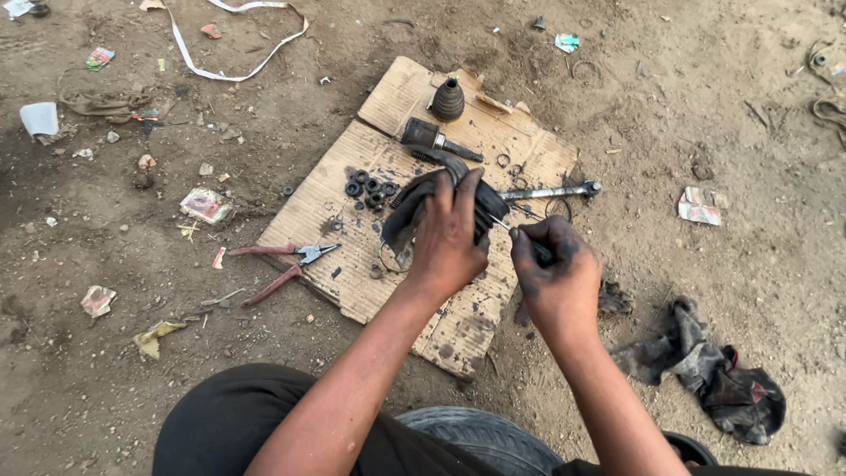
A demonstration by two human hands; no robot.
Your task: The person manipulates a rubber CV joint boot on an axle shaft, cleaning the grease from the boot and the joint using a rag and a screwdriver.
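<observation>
My left hand (452, 234) grips a black rubber boot (412, 207) fitted on a metal axle shaft (551, 191) that lies across a sheet of cardboard (352, 282). My right hand (553, 273), smeared with black grease, is closed around a thin dark-handled tool (520, 240) whose tip points into the boot by my left fingers. Beyond the hands lie a ribbed black cone-shaped boot (448, 100) and a short metal joint piece (432, 138). Several small black rings (370, 189) sit left of the boot.
Red-handled pliers (286, 264) lie open at the cardboard's left edge. A greasy dark rag (718, 379) lies on the dirt at the right. A tyre (485, 436) is under my arms. Paper scraps, a white cup (40, 117) and a white strap (233, 53) litter the ground.
</observation>
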